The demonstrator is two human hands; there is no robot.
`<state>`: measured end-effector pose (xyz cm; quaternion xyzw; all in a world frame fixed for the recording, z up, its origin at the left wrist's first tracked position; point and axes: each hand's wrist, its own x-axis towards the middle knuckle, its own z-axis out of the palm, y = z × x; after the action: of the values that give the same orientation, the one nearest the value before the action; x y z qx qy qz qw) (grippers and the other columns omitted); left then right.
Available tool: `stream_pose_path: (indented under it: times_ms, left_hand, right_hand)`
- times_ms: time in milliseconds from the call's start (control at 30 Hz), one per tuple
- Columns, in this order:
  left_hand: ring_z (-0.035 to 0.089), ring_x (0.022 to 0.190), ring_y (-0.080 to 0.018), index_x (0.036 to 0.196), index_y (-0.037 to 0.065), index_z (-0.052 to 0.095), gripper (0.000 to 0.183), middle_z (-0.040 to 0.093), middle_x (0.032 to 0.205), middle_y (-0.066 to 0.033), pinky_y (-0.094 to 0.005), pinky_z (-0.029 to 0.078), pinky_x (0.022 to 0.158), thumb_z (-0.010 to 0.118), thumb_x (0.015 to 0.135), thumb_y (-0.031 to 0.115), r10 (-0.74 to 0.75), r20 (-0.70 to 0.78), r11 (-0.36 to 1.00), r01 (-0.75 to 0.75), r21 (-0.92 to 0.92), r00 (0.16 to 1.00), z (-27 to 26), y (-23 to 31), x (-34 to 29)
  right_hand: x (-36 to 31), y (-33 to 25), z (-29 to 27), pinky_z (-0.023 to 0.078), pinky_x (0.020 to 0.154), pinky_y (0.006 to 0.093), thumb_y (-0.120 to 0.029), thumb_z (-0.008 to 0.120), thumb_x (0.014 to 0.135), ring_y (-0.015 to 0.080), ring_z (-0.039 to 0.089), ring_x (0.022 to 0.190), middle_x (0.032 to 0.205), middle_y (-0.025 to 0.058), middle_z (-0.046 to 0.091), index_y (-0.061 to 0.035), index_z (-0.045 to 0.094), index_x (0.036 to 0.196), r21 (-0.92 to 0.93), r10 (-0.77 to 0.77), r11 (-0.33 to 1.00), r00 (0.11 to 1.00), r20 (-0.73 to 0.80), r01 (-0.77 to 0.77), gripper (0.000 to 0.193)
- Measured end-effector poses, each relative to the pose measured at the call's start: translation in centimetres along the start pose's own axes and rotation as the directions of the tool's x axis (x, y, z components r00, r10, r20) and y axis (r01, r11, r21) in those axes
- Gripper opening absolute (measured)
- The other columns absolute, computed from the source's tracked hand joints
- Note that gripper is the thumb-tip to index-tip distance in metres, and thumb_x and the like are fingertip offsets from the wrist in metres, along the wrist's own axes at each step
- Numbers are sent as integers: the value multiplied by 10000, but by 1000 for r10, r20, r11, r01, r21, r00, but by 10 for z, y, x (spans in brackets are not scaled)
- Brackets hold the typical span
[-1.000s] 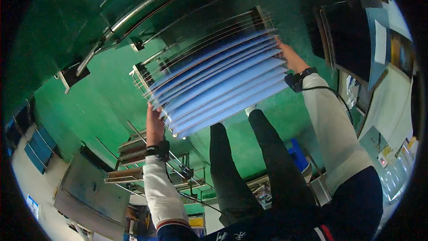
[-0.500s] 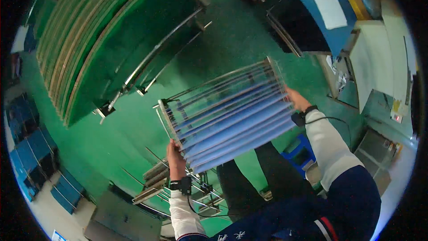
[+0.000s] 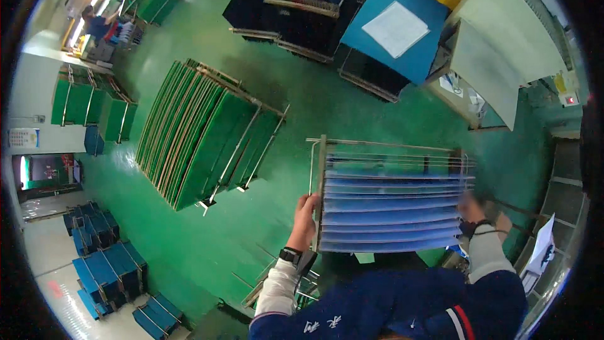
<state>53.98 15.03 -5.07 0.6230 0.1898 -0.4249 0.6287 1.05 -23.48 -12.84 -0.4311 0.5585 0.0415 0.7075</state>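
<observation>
In front of my body I carry a rack [image 3: 321,204] by its two ends. Several thin blue panels [image 3: 390,218] stand in it side by side, close together nearest me, while the far slots show mostly bare rods. My left hand [image 3: 303,221] is closed around the rack's left end frame, beside a bent metal rod. At the opposite end my right hand [image 3: 470,209] grips the right end frame; it is blurred and its fingers are partly hidden. A dark band with a cable sits on each wrist.
A large rack of green panels [image 3: 195,138] stands on the green floor ahead left. Dark panel racks [image 3: 308,9] and a blue board with white paper [image 3: 396,28] are at the far side. Blue panel stacks [image 3: 113,271] line the left wall. A metal rack [image 3: 255,293] sits low beside my left arm.
The rack in my hands has swung to the right and turned level in view, from its earlier slant. My view has shifted, showing more of the room; both hands keep their hold.
</observation>
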Motion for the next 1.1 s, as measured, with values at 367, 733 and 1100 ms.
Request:
stream_pose_path:
  times_ms: [367,733,1100]
  left_hand:
    - [511,768,-122,1016,-10,549,351,561,850,-29,-254,405,717,614,805,262,-12,414,952,-117,283,910,240,54,2]
    - [494,697,-110,938,6,588,388,554,786,-35,-260,394,594,692,727,314,25,575,831,-337,442,818,461,62,43]
    - [542,715,-138,1017,15,582,396,596,854,-57,-274,450,638,688,737,273,30,600,807,-374,457,799,663,101,101]
  right_hand:
    - [-134,-7,-52,434,641,324,-444,520,844,168,520,749,844,18,578,-137,579,1045,302,10,949,944,-329,95,372]
    - [-139,-76,-98,446,672,321,-410,542,837,173,536,788,902,25,588,-127,569,1075,393,3,896,880,-474,208,371]
    - [-111,-197,-181,458,703,317,-376,565,831,178,551,826,959,32,598,-118,558,1106,444,20,853,831,-556,276,378]
